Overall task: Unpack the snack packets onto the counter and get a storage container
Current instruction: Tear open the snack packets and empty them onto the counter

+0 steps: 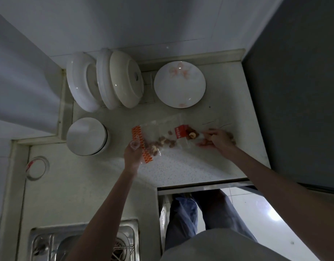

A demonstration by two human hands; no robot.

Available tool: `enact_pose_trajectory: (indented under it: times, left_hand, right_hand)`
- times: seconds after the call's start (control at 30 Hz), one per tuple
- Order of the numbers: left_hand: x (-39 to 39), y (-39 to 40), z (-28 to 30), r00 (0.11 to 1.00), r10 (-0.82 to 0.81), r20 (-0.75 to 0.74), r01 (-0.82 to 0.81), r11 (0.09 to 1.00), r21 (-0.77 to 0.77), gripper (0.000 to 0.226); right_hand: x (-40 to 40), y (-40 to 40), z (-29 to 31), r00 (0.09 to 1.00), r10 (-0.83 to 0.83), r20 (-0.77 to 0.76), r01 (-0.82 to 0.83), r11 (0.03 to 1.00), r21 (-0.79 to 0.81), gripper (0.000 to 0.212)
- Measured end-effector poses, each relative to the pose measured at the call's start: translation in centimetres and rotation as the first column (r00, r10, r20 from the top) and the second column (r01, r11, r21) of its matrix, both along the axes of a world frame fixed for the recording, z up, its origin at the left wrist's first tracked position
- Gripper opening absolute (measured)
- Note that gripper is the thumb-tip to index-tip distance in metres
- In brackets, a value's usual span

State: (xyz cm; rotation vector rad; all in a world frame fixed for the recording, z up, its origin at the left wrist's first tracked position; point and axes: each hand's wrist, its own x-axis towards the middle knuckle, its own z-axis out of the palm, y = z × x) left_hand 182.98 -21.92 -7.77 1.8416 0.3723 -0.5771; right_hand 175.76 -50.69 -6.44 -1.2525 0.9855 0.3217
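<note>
Left hand point(133, 154) pinches the orange-banded end of a clear plastic snack packet point(158, 140) lying on the speckled white counter point(181, 166). Right hand point(217, 141) grips a small red-labelled clear packet point(187, 133) — just right of the first.

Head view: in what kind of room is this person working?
Most likely a small home kitchen: white plates stand on edge in a rack, a steel sink is set into the speckled counter, and the hands handle a snack bag.
</note>
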Motion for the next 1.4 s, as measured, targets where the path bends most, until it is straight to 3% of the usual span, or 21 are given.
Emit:
enact_pose_trajectory:
  times: [0.1,0.2,0.33,0.47,0.57,0.7,0.87,1.07,1.2,1.4]
  left_hand:
    - [-0.1,0.3,0.0,1.0,-0.017,0.006,0.017,1.0,0.027,0.007]
    - [-0.7,0.7,0.8,0.99,-0.019,0.138,0.007,0.996,0.093,0.017]
    - [-1.5,0.6,2.3,0.953,-0.089,0.289,0.009,0.964,0.266,0.014]
    - [-2.9,-2.3,5.9,0.893,-0.253,0.373,0.182,0.96,0.214,0.014]
    - [-3.7,-4.8,8.9,0.824,-0.292,0.485,0.225,0.955,0.192,0.029]
    - [-4.3,-6.9,12.5,0.721,-0.344,0.602,0.269,0.939,0.214,0.019]
    - [-4.6,-7.3,15.9,0.643,-0.416,0.644,0.313,0.909,0.275,0.028]
    - [-5.5,-7.3,18.5,0.557,-0.446,0.701,0.301,0.895,0.33,0.044]
    - [-6.1,-7.6,19.6,0.499,-0.498,0.71,0.286,0.867,0.407,0.041]
    - [-7.2,-8.6,19.8,0.539,-0.488,0.686,0.319,0.872,0.37,0.03]
  right_hand:
    - [-1.1,-1.0,0.6,0.999,-0.047,0.022,0.048,0.998,-0.028,0.036]
    - [-2.2,-2.0,1.5,0.998,-0.045,0.046,0.047,0.997,-0.058,0.026]
    - [-3.0,-2.6,4.2,0.999,-0.02,0.044,0.025,0.992,-0.124,0.022]
    - [-2.7,-1.8,9.5,0.99,0.123,0.065,-0.111,0.98,-0.168,0.024]
    - [-2.4,-0.7,14.5,0.96,0.247,0.131,-0.224,0.959,-0.171,0.019]
    - [-2.2,1.2,21.1,0.899,0.41,0.155,-0.368,0.898,-0.242,0.014]
    - [-2.5,3.0,26.5,0.864,0.492,0.104,-0.446,0.845,-0.295,0.013]
    - [-2.7,3.9,29.0,0.825,0.562,0.049,-0.5,0.768,-0.4,0.015]
    - [-2.4,4.6,30.6,0.747,0.664,-0.045,-0.575,0.61,-0.545,0.016]
    - [-2.1,7.8,32.7,0.6,0.737,-0.31,-0.532,0.079,-0.843,0.031]
